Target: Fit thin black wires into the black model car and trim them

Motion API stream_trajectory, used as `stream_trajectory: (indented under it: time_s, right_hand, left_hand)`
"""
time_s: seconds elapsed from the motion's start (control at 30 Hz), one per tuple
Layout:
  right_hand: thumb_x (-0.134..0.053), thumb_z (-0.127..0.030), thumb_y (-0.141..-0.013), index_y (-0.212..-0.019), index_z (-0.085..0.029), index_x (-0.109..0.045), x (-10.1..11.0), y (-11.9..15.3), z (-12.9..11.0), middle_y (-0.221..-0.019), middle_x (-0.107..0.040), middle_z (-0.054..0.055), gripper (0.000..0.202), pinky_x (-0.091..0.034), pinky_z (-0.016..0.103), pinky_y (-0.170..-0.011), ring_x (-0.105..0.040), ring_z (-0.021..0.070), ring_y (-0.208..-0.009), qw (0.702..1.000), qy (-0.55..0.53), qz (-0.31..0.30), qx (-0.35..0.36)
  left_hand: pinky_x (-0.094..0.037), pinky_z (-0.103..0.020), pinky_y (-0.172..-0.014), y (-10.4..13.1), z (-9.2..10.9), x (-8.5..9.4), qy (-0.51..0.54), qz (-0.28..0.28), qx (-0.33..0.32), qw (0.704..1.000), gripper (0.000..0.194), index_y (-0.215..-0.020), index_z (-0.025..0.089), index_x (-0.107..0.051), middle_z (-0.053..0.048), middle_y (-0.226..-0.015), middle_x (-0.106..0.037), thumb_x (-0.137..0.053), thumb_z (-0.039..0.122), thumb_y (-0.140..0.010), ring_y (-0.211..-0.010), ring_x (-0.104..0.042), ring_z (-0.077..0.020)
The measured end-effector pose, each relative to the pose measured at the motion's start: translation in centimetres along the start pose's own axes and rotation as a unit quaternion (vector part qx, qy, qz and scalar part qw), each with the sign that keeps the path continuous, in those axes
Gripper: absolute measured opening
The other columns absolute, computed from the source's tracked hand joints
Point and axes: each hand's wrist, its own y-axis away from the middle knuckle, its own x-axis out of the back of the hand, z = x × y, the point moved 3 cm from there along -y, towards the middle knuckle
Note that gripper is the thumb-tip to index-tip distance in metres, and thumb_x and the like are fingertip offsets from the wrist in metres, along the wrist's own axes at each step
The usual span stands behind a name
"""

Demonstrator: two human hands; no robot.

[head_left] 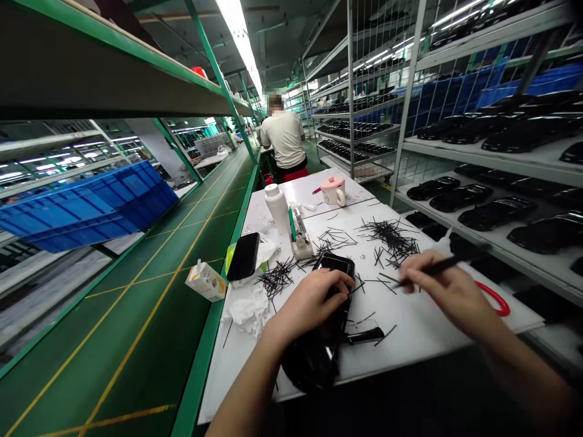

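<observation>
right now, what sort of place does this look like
Most likely a factory assembly line: a long green belt runs beside the white worktable, and metal racks hold rows of similar black car-shaped pieces.

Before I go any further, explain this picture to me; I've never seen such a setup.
There is no machine here: a person works with two bare hands, seen by a camera worn on their head, looking forward and down. The left hand rests on a black model car at the near edge of the white table. The right hand holds a dark stick, too blurred to name. Thin black strips lie scattered about, with a phone, crumpled tissue, a bottle and a cup farther along. A green belt runs on the left, a rack of black cars stands on the right.
</observation>
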Motion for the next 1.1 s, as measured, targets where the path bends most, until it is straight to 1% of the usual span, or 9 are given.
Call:
stream_trajectory:
  time_s: [0.07,0.17,0.2,0.27,0.33,0.43,0.63,0.9,1.1]
  right_hand:
    - [-0.049,-0.051,-0.097,-0.082,-0.023,-0.055,1.1,-0.6,1.4,-0.073,-0.061,0.002,0.031,-0.048,0.03,-0.056,-0.058,0.0182,-0.062,0.986,0.143,-0.073,-0.045]
    - [-0.049,-0.046,-0.096,-0.084,-0.024,-0.058,1.2,-0.9,4.2,-0.076,-0.066,0.004,0.027,-0.044,0.032,-0.059,-0.062,0.0226,-0.069,0.897,0.372,-0.229,-0.067]
    - [-0.05,-0.044,-0.094,-0.083,-0.024,-0.059,1.1,-1.1,5.0,-0.077,-0.067,0.005,0.025,-0.042,0.033,-0.058,-0.063,0.0246,-0.069,0.872,0.413,-0.254,-0.068]
    - [-0.055,-0.043,-0.089,-0.078,-0.022,-0.058,0.8,-1.7,6.1,-0.073,-0.067,0.008,0.023,-0.036,0.034,-0.055,-0.063,0.0284,-0.067,0.849,0.455,-0.261,-0.072]
    - [-0.057,-0.042,-0.087,-0.075,-0.022,-0.056,0.3,-3.0,6.4,-0.071,-0.067,0.009,0.023,-0.031,0.033,-0.053,-0.062,0.0295,-0.065,0.843,0.47,-0.254,-0.064]
    - [-0.053,-0.039,-0.09,-0.081,-0.023,-0.057,-0.8,-5.8,5.7,-0.077,-0.068,0.007,0.019,-0.033,0.032,-0.057,-0.062,0.0255,-0.068,0.844,0.468,-0.262,-0.022]
    - [-0.051,-0.019,-0.089,-0.087,-0.022,-0.062,-3.5,-10.1,5.9,-0.094,-0.069,0.007,0.012,-0.036,0.03,-0.061,-0.063,0.022,-0.078,0.836,0.476,-0.274,0.012]
    - [-0.055,-0.029,-0.098,-0.094,-0.016,-0.063,-4.1,-10.1,7.8,-0.1,-0.065,0.005,0.016,-0.049,0.035,-0.077,-0.061,0.0185,-0.087,0.831,0.494,-0.254,-0.042]
    - [-0.059,-0.036,-0.097,-0.091,-0.016,-0.063,-4.3,-10.4,8.2,-0.092,-0.065,0.003,0.021,-0.051,0.035,-0.077,-0.061,0.0169,-0.082,0.856,0.452,-0.239,-0.078]
  left_hand:
    - [-0.05,-0.029,-0.085,0.1,-0.6,0.1,0.027,0.0,0.017,1.0,0.023,-0.106,0.022,-0.066,-0.002,-0.092,-0.071,-0.057,0.013,-0.087,-0.089,-0.066,-0.0179]
    - [-0.049,-0.027,-0.085,0.5,-1.4,0.0,0.064,0.015,0.041,0.997,0.021,-0.107,0.019,-0.062,-0.002,-0.092,-0.071,-0.057,0.015,-0.088,-0.088,-0.067,-0.0164]
    - [-0.049,-0.027,-0.086,0.7,-1.6,-0.1,0.073,0.022,0.047,0.996,0.02,-0.107,0.019,-0.062,-0.002,-0.093,-0.071,-0.058,0.016,-0.088,-0.089,-0.066,-0.0165]
    - [-0.048,-0.028,-0.087,0.9,-1.9,-0.3,0.089,0.035,0.056,0.994,0.019,-0.107,0.019,-0.063,-0.003,-0.095,-0.071,-0.06,0.018,-0.088,-0.092,-0.066,-0.0173]
    - [-0.047,-0.029,-0.088,1.1,-2.0,-0.6,0.104,0.047,0.063,0.992,0.018,-0.105,0.02,-0.063,-0.003,-0.096,-0.071,-0.061,0.019,-0.088,-0.093,-0.066,-0.0181]
    - [-0.047,-0.03,-0.088,1.1,-1.9,-0.9,0.127,0.066,0.07,0.987,0.017,-0.104,0.02,-0.063,-0.003,-0.094,-0.071,-0.061,0.019,-0.087,-0.092,-0.065,-0.0183]
    - [-0.046,-0.029,-0.088,1.1,-1.9,-0.9,0.17,0.108,0.068,0.977,0.017,-0.104,0.019,-0.061,-0.002,-0.091,-0.069,-0.061,0.018,-0.086,-0.09,-0.064,-0.0175]
    - [-0.045,-0.03,-0.089,1.2,-1.9,-1.0,0.223,0.118,0.074,0.965,0.016,-0.102,0.019,-0.062,-0.001,-0.087,-0.068,-0.063,0.017,-0.086,-0.089,-0.062,-0.0174]
    - [-0.047,-0.033,-0.089,1.2,-1.9,-1.7,0.282,0.125,0.078,0.948,0.019,-0.103,0.019,-0.06,-0.002,-0.085,-0.066,-0.064,0.017,-0.085,-0.09,-0.065,-0.0185]
